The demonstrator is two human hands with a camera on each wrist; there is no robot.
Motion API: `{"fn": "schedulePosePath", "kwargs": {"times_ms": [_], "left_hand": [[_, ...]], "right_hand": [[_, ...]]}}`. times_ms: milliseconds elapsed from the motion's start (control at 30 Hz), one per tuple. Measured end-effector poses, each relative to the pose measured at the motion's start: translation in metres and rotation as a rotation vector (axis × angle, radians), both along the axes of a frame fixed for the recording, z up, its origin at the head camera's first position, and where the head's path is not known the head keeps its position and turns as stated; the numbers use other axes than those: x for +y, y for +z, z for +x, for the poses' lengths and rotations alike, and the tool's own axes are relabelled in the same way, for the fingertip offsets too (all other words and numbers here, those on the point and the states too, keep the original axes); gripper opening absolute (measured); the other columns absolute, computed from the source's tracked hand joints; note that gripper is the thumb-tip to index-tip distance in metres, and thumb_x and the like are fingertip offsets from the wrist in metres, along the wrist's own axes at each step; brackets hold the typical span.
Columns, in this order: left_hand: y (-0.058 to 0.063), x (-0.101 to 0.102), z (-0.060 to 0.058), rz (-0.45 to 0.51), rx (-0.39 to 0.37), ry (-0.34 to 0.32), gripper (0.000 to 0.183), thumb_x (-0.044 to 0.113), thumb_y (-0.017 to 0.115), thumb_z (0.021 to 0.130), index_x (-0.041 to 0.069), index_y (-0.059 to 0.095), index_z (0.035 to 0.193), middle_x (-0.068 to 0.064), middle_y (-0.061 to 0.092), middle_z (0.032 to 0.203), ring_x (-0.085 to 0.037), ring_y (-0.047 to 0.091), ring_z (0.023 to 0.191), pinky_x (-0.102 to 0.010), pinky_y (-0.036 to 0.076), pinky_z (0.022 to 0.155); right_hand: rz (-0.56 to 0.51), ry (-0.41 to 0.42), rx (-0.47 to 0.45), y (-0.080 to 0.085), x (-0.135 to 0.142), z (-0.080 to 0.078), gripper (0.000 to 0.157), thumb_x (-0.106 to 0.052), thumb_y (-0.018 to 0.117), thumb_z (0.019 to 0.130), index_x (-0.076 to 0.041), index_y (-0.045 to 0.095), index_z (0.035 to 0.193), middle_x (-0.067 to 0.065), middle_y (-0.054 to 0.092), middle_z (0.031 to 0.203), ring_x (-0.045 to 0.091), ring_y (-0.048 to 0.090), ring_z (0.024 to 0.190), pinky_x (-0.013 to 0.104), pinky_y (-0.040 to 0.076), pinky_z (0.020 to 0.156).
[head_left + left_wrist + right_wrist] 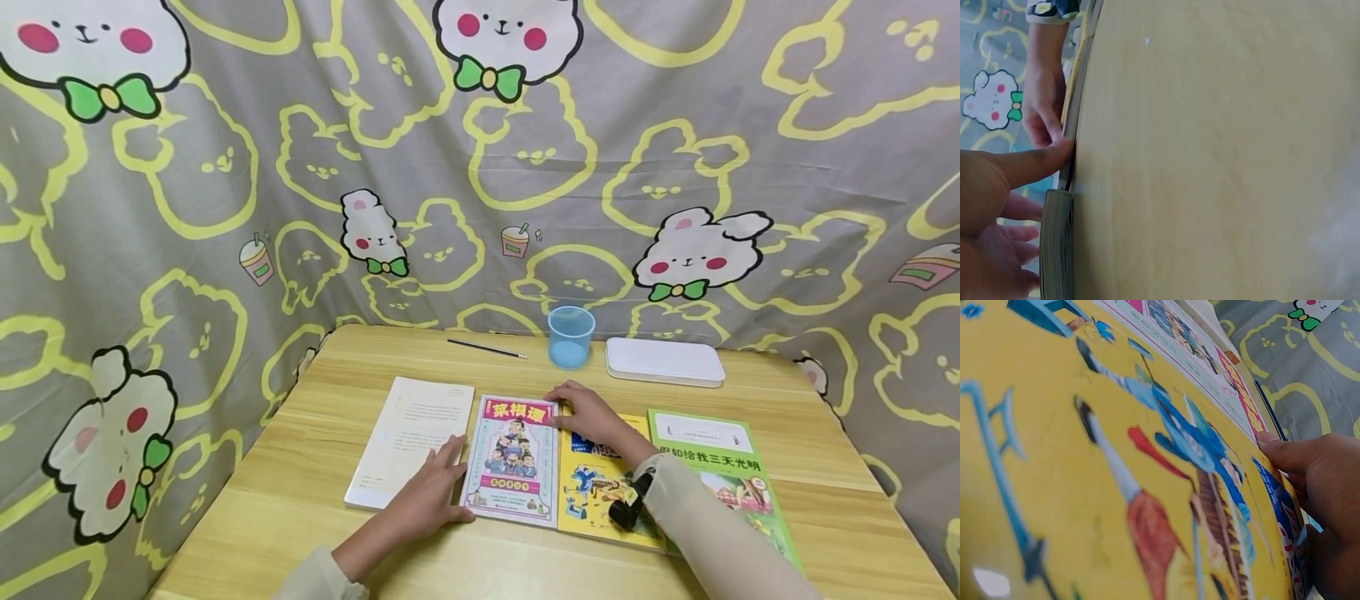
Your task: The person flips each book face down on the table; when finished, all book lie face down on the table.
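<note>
A pink-bordered book (512, 467) with cartoon figures lies flat between both hands. My left hand (427, 498) spreads over its lower left side, thumb at the bottom corner and other fingers above the pale book (397, 446) on the left. In the left wrist view, the left thumb (1041, 164) touches a book's edge. My right hand (592, 417) touches the pink-bordered book's upper right edge with thumb and forefinger, over the top of the yellow book (592, 487). Its thumb (1285, 450) meets the pink corner in the right wrist view; the other fingers are partly hidden.
A green book (750, 500) lies at the right, partly under the right sleeve. Along the back of the wooden table (285, 475) are a pencil (487, 348), a translucent blue cup (571, 340) and a white case (665, 361). A patterned curtain (450, 150) hangs behind.
</note>
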State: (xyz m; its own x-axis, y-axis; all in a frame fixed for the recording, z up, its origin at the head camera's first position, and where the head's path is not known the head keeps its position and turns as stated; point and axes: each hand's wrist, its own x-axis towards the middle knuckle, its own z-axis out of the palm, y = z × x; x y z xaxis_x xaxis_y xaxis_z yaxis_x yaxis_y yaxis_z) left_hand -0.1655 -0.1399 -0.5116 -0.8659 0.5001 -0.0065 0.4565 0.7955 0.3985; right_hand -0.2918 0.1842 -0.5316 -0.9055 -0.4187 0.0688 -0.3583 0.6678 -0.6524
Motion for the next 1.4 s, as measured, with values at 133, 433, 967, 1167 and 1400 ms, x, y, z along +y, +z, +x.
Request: {"fn": "schedulePosePath", "kwargs": {"times_ms": [133,433,967,1167,1400], "left_hand": [[0.001,-0.001,-0.001,0.048,-0.041,0.016,0.08,0.035,0.09,0.078,-0.009,0.06,0.137,-0.02,0.024,0.168,-0.04,0.021,0.155,-0.06,0.021,0.123],[0.005,-0.004,-0.002,0.227,-0.144,0.056,0.081,0.027,0.091,0.077,-0.008,0.056,0.141,-0.019,0.025,0.168,-0.043,0.023,0.154,-0.058,0.027,0.121],[0.015,0.019,0.002,0.25,-0.125,0.014,0.078,0.021,0.086,0.085,-0.007,0.049,0.148,-0.022,0.044,0.158,-0.042,0.039,0.147,-0.057,0.031,0.12],[0.014,0.009,0.002,0.136,-0.082,0.067,0.089,0.029,0.091,0.076,-0.009,0.051,0.145,-0.024,0.03,0.165,-0.043,0.019,0.155,-0.063,0.015,0.124],[0.01,0.002,0.005,-0.017,-0.032,0.057,0.093,0.039,0.095,0.069,-0.008,0.058,0.139,-0.025,0.026,0.166,-0.043,0.017,0.156,-0.066,0.016,0.122]], "right_hand": [[0.005,0.003,0.0,-0.001,0.0,0.0,0.039,-0.025,0.076,0.095,-0.01,0.069,0.13,0.004,0.061,0.122,0.017,0.058,0.102,0.037,0.052,0.087],[0.01,0.003,0.009,0.0,0.0,0.0,0.041,-0.027,0.076,0.095,-0.011,0.068,0.131,0.005,0.061,0.123,0.016,0.058,0.099,0.037,0.053,0.087],[0.0,0.024,0.015,-0.002,-0.001,0.0,0.038,-0.025,0.076,0.096,-0.011,0.069,0.13,0.005,0.061,0.122,0.015,0.057,0.097,0.037,0.053,0.087],[0.01,0.01,0.014,-0.003,-0.002,0.001,0.037,-0.023,0.076,0.096,-0.011,0.069,0.13,0.005,0.061,0.122,0.016,0.058,0.097,0.036,0.053,0.085],[0.0,0.008,0.013,-0.003,-0.002,0.0,0.039,-0.024,0.077,0.095,-0.011,0.069,0.131,0.005,0.061,0.124,0.018,0.058,0.103,0.041,0.052,0.093]]}}
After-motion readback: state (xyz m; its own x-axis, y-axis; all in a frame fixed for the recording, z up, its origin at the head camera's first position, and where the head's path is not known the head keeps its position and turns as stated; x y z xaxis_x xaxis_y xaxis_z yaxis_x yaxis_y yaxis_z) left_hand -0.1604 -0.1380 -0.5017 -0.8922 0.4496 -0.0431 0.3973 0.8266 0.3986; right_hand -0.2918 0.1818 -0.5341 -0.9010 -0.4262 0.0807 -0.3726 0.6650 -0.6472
